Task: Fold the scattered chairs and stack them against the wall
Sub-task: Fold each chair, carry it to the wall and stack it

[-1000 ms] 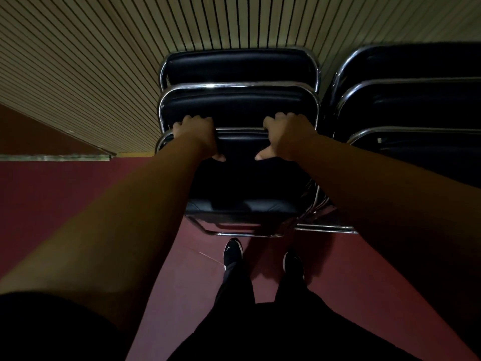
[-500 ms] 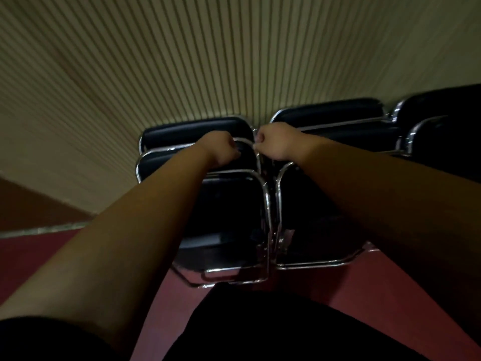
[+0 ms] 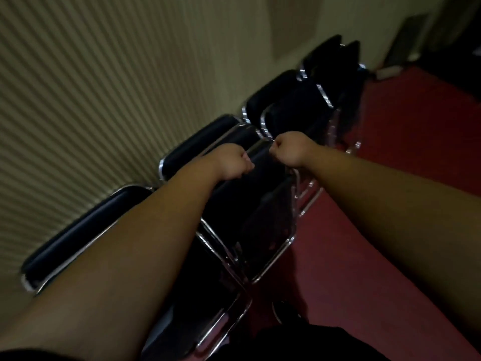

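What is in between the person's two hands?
The padded black top of a folded chair, with its shiny metal rim, fills the gap between the left hand and right hand. The head view shows it.

A ribbed beige wall point(image 3: 91, 87) runs along the left side; further back it becomes plain cream wall point(image 3: 260, 24). The floor point(image 3: 403, 217) is dark red. A grey upright panel point(image 3: 406, 40), blurred, stands in the far corner. The light is dim.
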A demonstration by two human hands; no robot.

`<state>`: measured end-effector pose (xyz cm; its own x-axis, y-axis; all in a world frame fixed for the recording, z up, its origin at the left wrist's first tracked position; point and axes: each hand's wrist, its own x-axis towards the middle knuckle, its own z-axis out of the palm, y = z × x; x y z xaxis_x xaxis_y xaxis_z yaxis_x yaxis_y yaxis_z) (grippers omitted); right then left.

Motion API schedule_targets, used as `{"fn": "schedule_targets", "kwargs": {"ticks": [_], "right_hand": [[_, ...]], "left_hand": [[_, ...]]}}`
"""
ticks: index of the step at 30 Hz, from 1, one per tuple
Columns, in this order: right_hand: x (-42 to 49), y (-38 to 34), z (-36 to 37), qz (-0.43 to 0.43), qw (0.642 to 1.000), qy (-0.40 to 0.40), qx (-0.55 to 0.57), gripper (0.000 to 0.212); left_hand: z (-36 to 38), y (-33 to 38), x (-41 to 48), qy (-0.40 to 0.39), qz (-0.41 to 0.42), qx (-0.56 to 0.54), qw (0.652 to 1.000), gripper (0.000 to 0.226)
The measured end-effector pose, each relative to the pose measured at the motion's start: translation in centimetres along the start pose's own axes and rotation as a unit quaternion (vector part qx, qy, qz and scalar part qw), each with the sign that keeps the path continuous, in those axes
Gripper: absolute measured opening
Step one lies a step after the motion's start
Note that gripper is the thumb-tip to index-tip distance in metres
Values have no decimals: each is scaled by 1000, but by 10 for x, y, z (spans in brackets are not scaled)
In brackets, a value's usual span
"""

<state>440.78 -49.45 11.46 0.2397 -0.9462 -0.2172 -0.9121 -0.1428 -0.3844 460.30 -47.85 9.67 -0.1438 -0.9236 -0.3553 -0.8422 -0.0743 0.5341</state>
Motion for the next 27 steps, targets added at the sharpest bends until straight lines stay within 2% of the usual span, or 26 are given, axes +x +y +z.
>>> {"fn": "schedule_targets", "kwargs": {"ticks": [7, 14, 20, 27], "right_hand": [[-145, 118, -7, 198, 978, 44, 39, 42], [-337, 229, -18, 388, 907, 124, 106, 35], [-478, 304, -11, 456, 852, 192, 169, 32], [-713, 408, 19, 537, 782, 222, 228, 29]], "left_hand": [[106, 105, -2, -129, 145, 22, 981, 18], [233, 255, -71, -256, 276, 110, 920, 19], [329, 377, -139, -291, 359, 166, 871, 26], [506, 521, -290, -352, 422, 212, 808, 24]]}}
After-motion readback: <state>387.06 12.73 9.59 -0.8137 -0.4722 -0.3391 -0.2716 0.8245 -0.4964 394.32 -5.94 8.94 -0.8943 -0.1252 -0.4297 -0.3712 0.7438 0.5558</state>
